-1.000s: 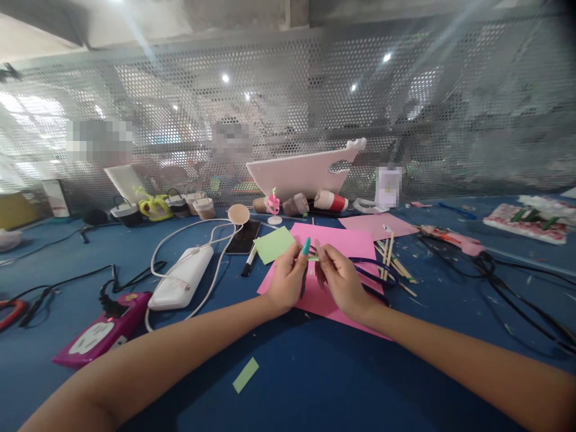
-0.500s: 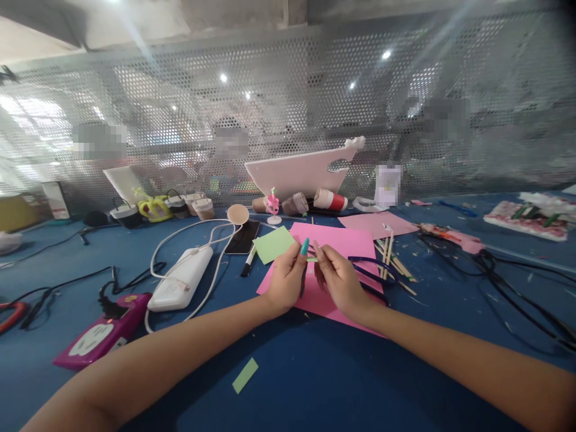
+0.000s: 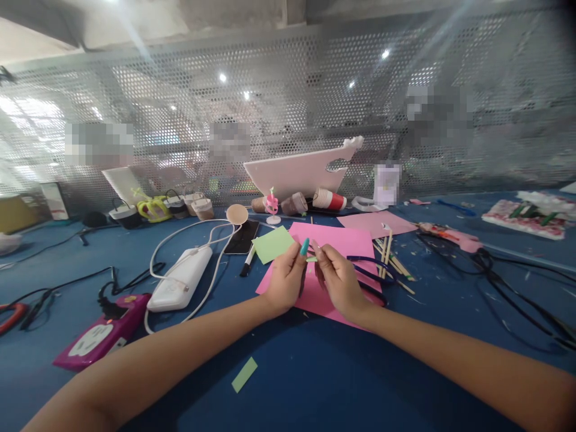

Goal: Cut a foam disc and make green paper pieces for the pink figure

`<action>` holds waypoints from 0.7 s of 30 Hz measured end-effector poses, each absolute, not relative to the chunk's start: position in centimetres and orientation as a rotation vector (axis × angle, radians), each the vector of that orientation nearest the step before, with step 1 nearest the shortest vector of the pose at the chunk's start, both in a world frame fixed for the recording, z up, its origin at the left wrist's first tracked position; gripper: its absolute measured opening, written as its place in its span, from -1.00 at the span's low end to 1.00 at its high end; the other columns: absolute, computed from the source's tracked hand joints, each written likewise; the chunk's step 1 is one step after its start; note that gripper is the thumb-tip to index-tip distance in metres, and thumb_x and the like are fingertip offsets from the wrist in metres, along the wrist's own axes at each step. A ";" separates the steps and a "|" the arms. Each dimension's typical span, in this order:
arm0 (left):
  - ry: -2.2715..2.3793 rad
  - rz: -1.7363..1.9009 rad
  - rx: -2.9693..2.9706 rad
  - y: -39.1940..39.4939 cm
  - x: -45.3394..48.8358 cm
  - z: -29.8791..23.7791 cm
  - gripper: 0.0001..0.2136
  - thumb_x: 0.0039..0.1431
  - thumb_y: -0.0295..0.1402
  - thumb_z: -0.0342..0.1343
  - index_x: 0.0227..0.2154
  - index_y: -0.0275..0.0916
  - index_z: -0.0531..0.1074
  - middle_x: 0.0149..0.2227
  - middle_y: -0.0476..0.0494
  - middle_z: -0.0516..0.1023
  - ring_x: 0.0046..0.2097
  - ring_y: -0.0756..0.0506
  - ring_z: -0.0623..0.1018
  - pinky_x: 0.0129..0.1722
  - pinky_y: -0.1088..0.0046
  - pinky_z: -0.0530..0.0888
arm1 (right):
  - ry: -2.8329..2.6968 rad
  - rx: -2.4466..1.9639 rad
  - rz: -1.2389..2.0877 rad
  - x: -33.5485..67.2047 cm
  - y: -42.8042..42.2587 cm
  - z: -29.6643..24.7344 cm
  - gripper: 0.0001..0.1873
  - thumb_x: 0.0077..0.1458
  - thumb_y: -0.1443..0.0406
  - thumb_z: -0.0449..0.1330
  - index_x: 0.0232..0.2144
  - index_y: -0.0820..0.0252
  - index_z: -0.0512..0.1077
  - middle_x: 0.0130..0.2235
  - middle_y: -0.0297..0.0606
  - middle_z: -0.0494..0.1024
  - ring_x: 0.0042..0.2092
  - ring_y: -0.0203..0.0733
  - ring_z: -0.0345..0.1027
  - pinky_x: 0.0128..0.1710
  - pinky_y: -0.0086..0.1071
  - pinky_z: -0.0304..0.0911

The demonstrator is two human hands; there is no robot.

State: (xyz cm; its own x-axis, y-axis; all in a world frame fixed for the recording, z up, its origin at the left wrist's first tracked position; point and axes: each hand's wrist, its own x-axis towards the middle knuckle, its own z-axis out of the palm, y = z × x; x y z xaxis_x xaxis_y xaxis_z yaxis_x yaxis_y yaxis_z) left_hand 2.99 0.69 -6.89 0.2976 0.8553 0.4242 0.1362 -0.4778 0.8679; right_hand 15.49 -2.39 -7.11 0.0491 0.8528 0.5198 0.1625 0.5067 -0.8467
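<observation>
My left hand (image 3: pixel 286 281) and my right hand (image 3: pixel 339 280) meet over a pink paper sheet (image 3: pixel 342 240) on the blue table. Both pinch a small green paper strip (image 3: pixel 311 258) between their fingertips. The left thumb has a long teal nail. A green paper square (image 3: pixel 273 243) lies just beyond the left hand. Dark blue scissors (image 3: pixel 372 271) lie on the pink sheet to the right of my right hand. Several wooden sticks (image 3: pixel 390 257) are scattered beside them.
A white power bank (image 3: pixel 180 279) with cable, a phone (image 3: pixel 242 236), a marker (image 3: pixel 246 262) and a purple power strip (image 3: pixel 99 332) lie to the left. A green scrap (image 3: pixel 244 374) lies near me. Cups (image 3: pixel 330 200), a white foam board (image 3: pixel 299 173) and a perforated metal screen (image 3: pixel 450 138) stand behind.
</observation>
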 end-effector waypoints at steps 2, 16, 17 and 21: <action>0.890 1.227 1.844 0.6 3.0 -6.9 -0.68 0.25 -0.09 -0.13 -0.51 -0.18 0.12 -0.61 0.07 0.13 -0.57 0.04 0.17 -0.58 0.49 0.12 | -1.440 -0.942 0.659 15.4 -2.4 -7.1 -0.60 0.26 0.03 -0.07 -0.53 0.11 0.12 -0.62 -0.45 0.16 -0.58 -0.33 0.03 -0.54 -0.40 0.01; 0.839 1.331 1.943 0.8 3.1 -7.1 -0.65 0.28 -0.06 -0.17 -0.52 -0.20 0.11 -0.61 0.08 0.14 -0.58 0.06 0.17 -0.58 0.49 0.14 | -1.423 -0.936 0.623 15.2 -2.1 -7.3 -0.63 0.27 0.06 -0.05 -0.50 0.14 0.19 -0.62 -0.46 0.19 -0.58 -0.36 0.03 -0.53 -0.42 0.01; 0.840 1.336 1.950 0.8 3.1 -7.1 -0.65 0.28 -0.06 -0.17 -0.52 -0.19 0.11 -0.61 0.08 0.14 -0.58 0.06 0.17 -0.58 0.49 0.14 | -1.423 -0.938 0.618 15.1 -2.1 -7.3 -0.63 0.27 0.06 -0.05 -0.49 0.14 0.19 -0.62 -0.46 0.18 -0.58 -0.36 0.04 -0.53 -0.42 0.02; 0.826 1.357 1.954 0.7 3.1 -7.1 -0.66 0.29 -0.09 -0.18 -0.52 -0.19 0.11 -0.62 0.08 0.14 -0.59 0.06 0.17 -0.59 0.48 0.14 | -1.433 -0.937 0.601 15.1 -2.2 -7.2 -0.63 0.27 0.08 -0.06 -0.51 0.14 0.19 -0.62 -0.45 0.21 -0.58 -0.36 0.07 -0.52 -0.42 0.04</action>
